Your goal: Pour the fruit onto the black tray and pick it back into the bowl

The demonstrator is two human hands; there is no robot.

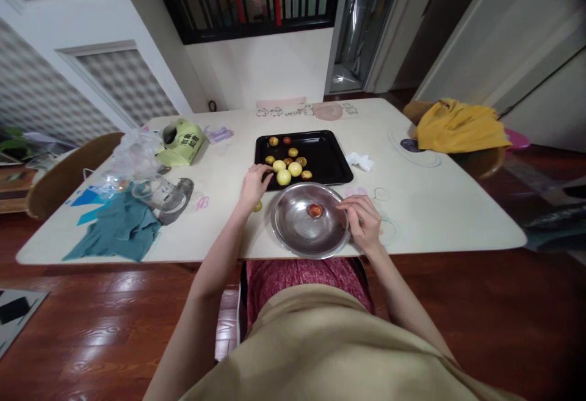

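Observation:
My left hand [256, 185] is at the left edge of a black baking tray [325, 154], fingers curved and apart beside several round yellow fruits [283, 177]. Whether a fingertip touches the nearest fruit is hard to tell. Smaller greenish and reddish-brown round fruits [293, 152] lie on the tray's left half. In front of the tray stands a shiny metal bowl [311, 239] with one reddish-brown round fruit [315, 210] inside. My right hand [364, 221] is over the bowl's right rim, fingers stretched inward, thumb apart, with nothing visible in it. A yellow-green fruit [257, 206] sits beside my left wrist.
A crumpled white tissue [360, 161] is right of the tray. On the table's left are a teal cloth [116, 227], a clear plastic container [160, 192], a plastic bag [135, 154] and a green bag [183, 143]. Yellow fabric [460, 126] covers a chair at right.

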